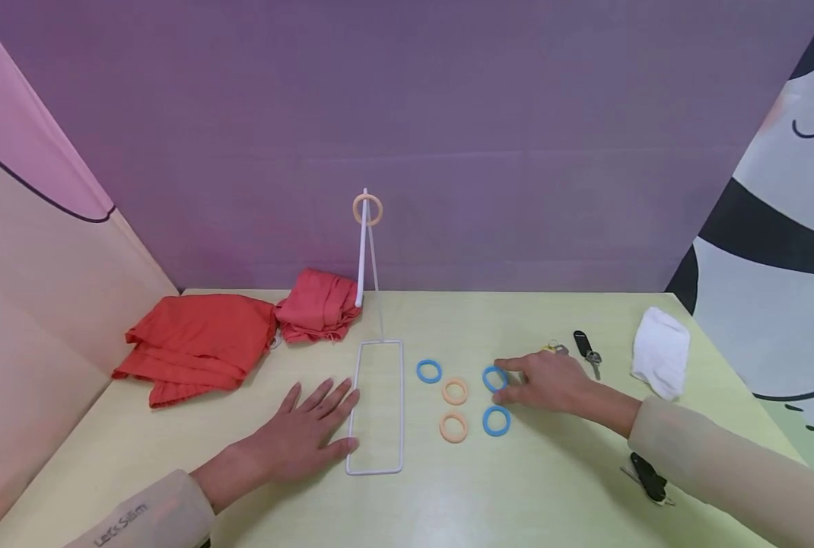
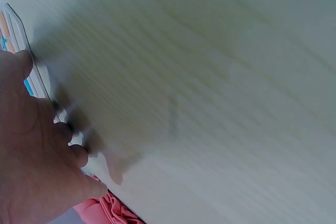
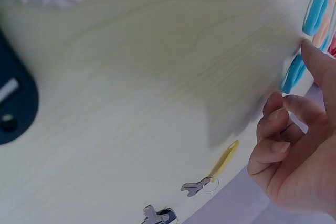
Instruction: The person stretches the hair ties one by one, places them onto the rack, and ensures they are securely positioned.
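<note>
A white wire stand (image 1: 402, 411) has a rectangular base on the table and a thin upright post. A peach ring (image 1: 379, 209) hangs on its upper bar. My left hand (image 1: 307, 434) rests with spread fingers over the base's left side. To the right of the base lie a blue ring (image 1: 429, 371), two peach rings, one (image 1: 454, 403) behind the other (image 1: 453, 439), and a nearer blue ring (image 1: 496, 433). With thumb and index finger, my right hand (image 1: 551, 380) pinches another blue ring (image 1: 487, 382) at the table surface; its other fingers are curled in the right wrist view.
Red cloths (image 1: 205, 339) (image 1: 318, 304) lie at the back left. Keys with a black tag (image 1: 581, 342) and keys with a yellow tag (image 3: 224, 160) lie beyond my right hand. A white cloth (image 1: 660, 350) is at the right; a black key holder (image 1: 648, 478) sits near my right sleeve.
</note>
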